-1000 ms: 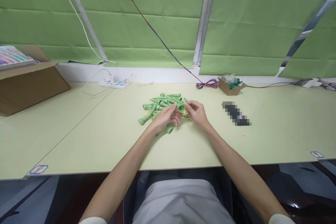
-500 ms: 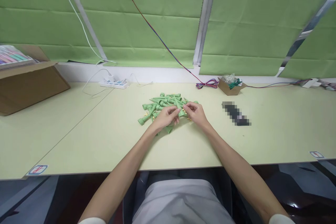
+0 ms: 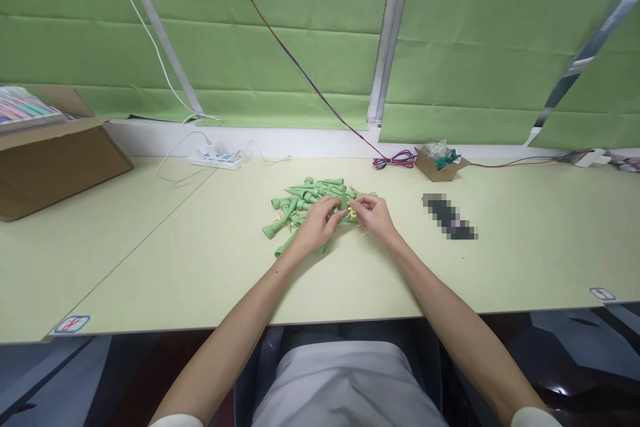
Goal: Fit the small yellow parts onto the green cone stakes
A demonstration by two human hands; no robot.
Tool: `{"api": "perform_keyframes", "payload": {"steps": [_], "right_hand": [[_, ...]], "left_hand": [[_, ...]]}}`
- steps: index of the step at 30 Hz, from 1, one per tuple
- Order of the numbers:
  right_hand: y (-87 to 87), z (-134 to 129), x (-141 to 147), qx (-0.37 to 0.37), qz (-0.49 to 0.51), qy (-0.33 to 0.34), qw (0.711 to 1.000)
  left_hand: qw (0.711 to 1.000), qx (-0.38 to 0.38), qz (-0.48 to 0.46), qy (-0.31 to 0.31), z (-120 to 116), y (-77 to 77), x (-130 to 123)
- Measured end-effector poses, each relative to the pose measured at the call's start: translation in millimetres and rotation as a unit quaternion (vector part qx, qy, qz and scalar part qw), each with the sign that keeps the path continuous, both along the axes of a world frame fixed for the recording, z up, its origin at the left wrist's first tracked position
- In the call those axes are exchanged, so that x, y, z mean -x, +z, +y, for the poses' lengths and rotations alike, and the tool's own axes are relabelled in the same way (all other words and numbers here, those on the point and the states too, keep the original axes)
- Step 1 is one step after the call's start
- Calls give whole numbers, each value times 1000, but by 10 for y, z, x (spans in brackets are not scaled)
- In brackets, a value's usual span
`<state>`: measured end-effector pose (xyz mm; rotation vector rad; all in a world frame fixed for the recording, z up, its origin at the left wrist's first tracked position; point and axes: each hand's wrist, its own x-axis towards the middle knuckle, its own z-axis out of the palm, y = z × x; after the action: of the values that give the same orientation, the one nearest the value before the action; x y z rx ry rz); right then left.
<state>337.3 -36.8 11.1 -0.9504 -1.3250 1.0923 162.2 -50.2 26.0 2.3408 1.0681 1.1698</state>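
My left hand is closed on a green plastic spike, its pointed end up. Close on the spike's right side, my right hand has its fingertips pinched together; whatever lies between them is too small to make out. Both hands are over the near side of a heap of similar green spikes, which have wide round ends. Small yellow pieces show among them. Part of the heap is hidden behind my hands and wrists.
The pale table bears a blurred dark object to the right. Farther back are a small carton, a coiled red-and-blue cable and a white power strip. A large cardboard box stands at left.
The spike between my hands has turned more upright, its wide end no longer facing me. My left hand has shifted slightly, uncovering another spike near its wrist.
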Motion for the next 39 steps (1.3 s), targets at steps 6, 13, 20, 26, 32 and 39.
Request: {"api": "perform_keyframes", "payload": {"steps": [6, 13, 20, 26, 32, 39], "right_hand": [[40, -20, 3, 39, 36, 10, 999], [40, -24, 5, 38, 76, -3, 996], [42, -10, 2, -22, 76, -23, 997], [90, -67, 29, -38, 53, 0, 998], [95, -73, 20, -35, 46, 17, 998], [33, -35, 5, -29, 49, 30, 998]], "left_hand": [[997, -59, 35, -28, 21, -58, 30], [1000, -18, 15, 10, -6, -68, 8], [954, 265, -137, 25, -15, 63, -37], [854, 455, -235, -87, -61, 139, -44], [847, 459, -253, -92, -62, 149, -34], [862, 438, -241, -87, -77, 164, -28]]}}
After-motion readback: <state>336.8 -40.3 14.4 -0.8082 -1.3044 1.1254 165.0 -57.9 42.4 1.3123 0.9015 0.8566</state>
